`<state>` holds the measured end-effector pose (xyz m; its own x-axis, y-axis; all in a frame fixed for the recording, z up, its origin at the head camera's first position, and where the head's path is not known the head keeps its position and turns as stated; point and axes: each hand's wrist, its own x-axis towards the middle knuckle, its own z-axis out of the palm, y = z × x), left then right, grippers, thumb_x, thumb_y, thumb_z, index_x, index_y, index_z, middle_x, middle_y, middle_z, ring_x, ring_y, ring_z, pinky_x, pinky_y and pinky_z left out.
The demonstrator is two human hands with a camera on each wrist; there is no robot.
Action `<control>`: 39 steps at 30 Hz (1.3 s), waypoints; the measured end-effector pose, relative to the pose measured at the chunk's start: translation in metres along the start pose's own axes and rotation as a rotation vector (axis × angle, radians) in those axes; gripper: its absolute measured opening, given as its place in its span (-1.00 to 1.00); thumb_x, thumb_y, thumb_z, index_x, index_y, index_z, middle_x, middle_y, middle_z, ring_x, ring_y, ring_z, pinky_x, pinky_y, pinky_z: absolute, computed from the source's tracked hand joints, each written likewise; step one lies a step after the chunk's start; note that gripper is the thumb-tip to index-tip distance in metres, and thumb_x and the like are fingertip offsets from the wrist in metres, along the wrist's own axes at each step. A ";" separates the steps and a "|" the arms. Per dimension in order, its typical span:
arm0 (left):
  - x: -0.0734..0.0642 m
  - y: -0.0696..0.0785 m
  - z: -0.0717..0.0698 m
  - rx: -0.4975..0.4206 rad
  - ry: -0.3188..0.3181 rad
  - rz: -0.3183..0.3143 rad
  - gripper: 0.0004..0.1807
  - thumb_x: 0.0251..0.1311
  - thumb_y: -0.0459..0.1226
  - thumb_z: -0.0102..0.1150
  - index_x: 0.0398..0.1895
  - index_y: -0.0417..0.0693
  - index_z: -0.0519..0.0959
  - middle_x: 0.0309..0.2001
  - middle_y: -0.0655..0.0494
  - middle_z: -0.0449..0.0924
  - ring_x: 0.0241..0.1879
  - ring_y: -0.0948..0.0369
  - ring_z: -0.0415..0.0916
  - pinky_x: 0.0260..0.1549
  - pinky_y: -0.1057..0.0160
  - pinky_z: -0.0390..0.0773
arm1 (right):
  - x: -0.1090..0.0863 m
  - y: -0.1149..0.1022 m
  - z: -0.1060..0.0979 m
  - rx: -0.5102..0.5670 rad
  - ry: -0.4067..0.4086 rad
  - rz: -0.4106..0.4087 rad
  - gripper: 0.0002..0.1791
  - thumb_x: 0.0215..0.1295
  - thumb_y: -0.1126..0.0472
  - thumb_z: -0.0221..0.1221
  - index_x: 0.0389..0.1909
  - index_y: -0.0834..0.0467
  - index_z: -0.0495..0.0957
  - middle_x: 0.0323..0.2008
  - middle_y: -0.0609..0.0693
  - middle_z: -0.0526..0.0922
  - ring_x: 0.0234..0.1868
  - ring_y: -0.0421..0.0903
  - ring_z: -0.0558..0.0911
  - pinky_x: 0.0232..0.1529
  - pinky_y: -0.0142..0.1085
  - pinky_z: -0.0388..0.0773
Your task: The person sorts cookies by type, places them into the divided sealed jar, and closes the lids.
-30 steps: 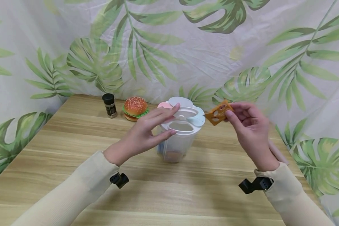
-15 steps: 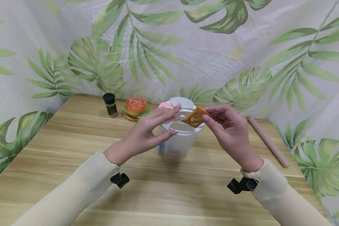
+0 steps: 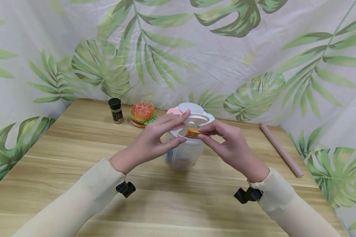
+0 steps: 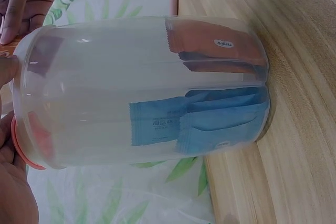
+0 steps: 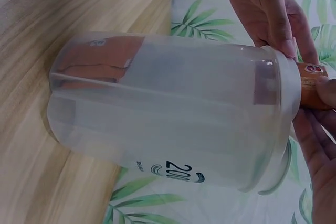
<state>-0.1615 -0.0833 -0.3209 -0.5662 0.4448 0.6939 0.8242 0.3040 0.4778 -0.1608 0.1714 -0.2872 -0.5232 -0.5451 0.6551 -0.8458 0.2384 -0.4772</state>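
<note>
A clear plastic canister (image 3: 190,153) stands upright on the table, its white lid carrying pink, white and pale blue flaps. My left hand (image 3: 154,135) rests on the lid's left side, fingers and thumb extended. Between thumb and fingers, my right hand (image 3: 229,140) pinches a small orange packet (image 3: 192,132), bent a little. The packet's lower end dips into the lid's front opening, and its lettered part shows above the rim in the right wrist view. Brown-orange packets (image 4: 215,43) and blue packets (image 4: 226,121) lie at the canister's bottom, in separate compartments.
Behind my left hand sit a toy hamburger (image 3: 142,113) and a black-capped spice jar (image 3: 116,111). A pinkish rod (image 3: 281,149) lies along the right side of the wooden table (image 3: 154,204). A leaf-patterned cloth (image 3: 172,49) hangs behind.
My right hand has moved left from beside the canister to its lid, bringing the orange packet down into the front opening. The left hand has stayed on the lid.
</note>
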 end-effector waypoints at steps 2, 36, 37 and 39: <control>0.000 0.000 0.000 0.005 -0.001 -0.001 -0.22 0.27 -0.33 0.45 0.55 -0.09 0.38 0.29 -0.04 0.64 0.25 0.11 0.62 0.35 0.13 0.55 | 0.000 -0.001 -0.001 0.002 -0.029 0.014 -0.73 0.17 0.58 0.39 -0.15 0.25 0.71 -0.22 0.08 0.82 -0.21 -0.21 0.75 -0.11 -0.47 0.71; 0.001 -0.002 0.000 0.007 0.016 0.018 -0.23 0.27 -0.31 0.46 0.54 -0.09 0.39 0.27 -0.04 0.66 0.25 0.10 0.61 0.36 0.08 0.54 | -0.001 0.004 -0.008 -0.076 -0.029 -0.094 -0.87 0.28 0.49 0.37 -0.19 0.27 0.75 -0.15 0.11 0.77 -0.13 -0.11 0.73 -0.02 -0.55 0.63; 0.001 -0.002 0.000 0.005 0.016 0.017 -0.22 0.26 -0.31 0.46 0.54 -0.08 0.39 0.27 -0.04 0.66 0.25 0.10 0.61 0.37 0.08 0.53 | 0.000 0.005 -0.008 -0.068 0.006 -0.100 -0.93 0.33 0.44 0.34 -0.20 0.29 0.74 -0.18 0.13 0.77 -0.15 -0.14 0.71 -0.04 -0.55 0.63; 0.000 -0.002 -0.001 0.001 0.017 0.016 -0.22 0.26 -0.30 0.47 0.54 -0.09 0.39 0.28 -0.04 0.66 0.25 0.11 0.61 0.38 0.09 0.52 | 0.001 0.006 -0.009 -0.056 0.079 -0.105 -0.91 0.42 0.37 0.30 -0.22 0.34 0.73 -0.22 0.17 0.74 -0.18 -0.20 0.68 -0.07 -0.56 0.63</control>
<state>-0.1632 -0.0846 -0.3216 -0.5525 0.4353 0.7108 0.8335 0.2978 0.4655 -0.1670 0.1800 -0.2842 -0.4366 -0.5046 0.7449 -0.8995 0.2292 -0.3720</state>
